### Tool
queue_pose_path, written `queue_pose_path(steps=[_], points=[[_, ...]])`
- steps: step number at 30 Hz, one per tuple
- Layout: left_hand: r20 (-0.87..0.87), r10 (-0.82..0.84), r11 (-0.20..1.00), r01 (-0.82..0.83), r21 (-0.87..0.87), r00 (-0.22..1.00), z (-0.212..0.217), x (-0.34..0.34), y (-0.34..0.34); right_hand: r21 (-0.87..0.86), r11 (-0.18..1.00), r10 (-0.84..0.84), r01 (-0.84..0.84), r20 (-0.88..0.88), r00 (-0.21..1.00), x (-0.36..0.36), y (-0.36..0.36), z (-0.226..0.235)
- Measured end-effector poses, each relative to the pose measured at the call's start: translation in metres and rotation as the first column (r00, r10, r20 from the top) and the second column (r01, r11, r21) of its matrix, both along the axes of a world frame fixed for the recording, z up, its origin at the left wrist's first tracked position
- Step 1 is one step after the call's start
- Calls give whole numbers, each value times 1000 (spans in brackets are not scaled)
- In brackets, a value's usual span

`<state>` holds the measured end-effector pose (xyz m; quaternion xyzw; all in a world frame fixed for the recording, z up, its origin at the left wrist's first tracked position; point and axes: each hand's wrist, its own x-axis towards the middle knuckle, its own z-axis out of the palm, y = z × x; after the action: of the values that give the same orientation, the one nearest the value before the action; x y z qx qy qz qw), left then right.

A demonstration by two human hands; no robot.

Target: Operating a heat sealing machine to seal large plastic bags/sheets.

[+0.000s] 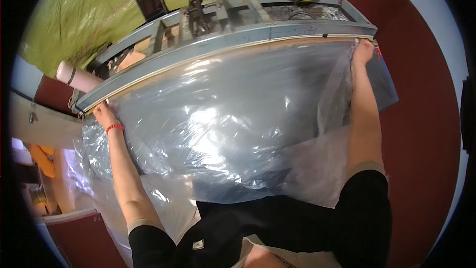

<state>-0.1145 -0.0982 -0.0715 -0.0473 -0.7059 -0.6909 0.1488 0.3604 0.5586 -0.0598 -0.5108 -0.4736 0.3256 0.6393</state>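
A wide sheet of clear plastic film (233, 114) stretches between my hands and hangs down toward my body, shiny and wrinkled. My left hand (104, 115), below a red bead bracelet, is closed on the film's upper left corner. At the far right, my right hand (364, 51) pinches the upper right corner of the same film. Its top edge lies along the pale strip on the front of a long grey metal frame (223, 38). Both hands are close against the ends of that frame.
Behind the frame hangs a yellow-green tarp (94, 15). A dark phone-like slab (151, 4) stands on the frame's back edge. A pink cylinder (77, 76) lies by its left end. Metal parts (197, 15) fill the frame. The floor (416, 144) is dark red.
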Motion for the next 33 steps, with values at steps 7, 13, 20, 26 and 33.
queue_pose_path(steps=[7,13,20,26,33], points=[[24,-110,982,105,159,994,-2,-3,-23,272,940,-274,206,241,931,-16,-28,16],[-121,-305,951,309,14,945,56,85,-31,594,555,230,-583,563,793,-125,-226,93],[-298,-112,994,107,-31,948,88,123,-83,152,180,535,-972,814,227,-175,-344,55],[-402,-184,309,-335,-890,897,54,129,-158,37,500,639,-866,659,397,-85,-263,24],[70,-462,135,148,-980,884,51,222,-102,8,846,309,-533,807,503,130,-115,8]])
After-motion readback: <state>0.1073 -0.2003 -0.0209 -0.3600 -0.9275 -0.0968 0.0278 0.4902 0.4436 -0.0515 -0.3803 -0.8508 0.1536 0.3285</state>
